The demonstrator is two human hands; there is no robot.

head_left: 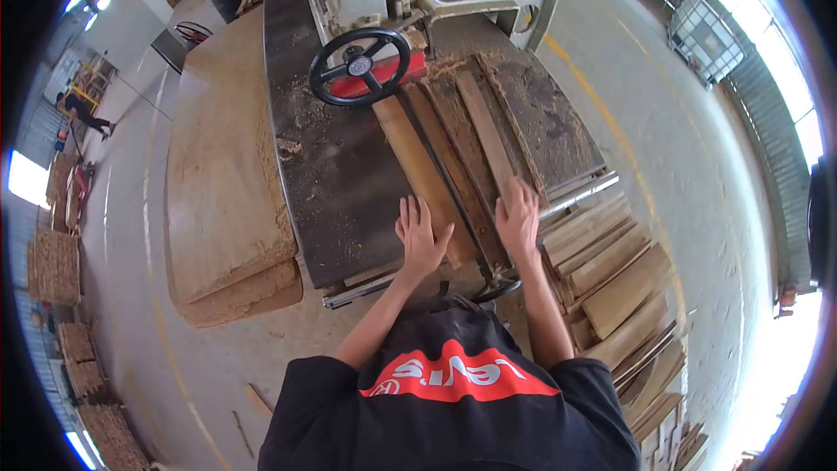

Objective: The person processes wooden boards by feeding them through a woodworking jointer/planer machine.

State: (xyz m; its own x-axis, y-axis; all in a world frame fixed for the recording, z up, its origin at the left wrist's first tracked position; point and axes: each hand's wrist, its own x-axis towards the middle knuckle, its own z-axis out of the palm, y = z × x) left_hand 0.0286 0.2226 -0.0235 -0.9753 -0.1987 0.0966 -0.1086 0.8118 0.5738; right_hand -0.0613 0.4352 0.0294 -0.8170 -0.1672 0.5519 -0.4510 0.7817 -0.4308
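Landmark: black spoked handwheel [359, 66]. On its near side, the tan wooden board [414, 153] lies at the spread left hand [423, 240]; rightward, the narrow brown wooden plank [482, 122] lies under the open right hand [520, 222]. Finished share: indeterminable.

The head view looks forward and steeply down from above the wearer's chest, its wide round lens taking in the machine table [331, 201] at centre.
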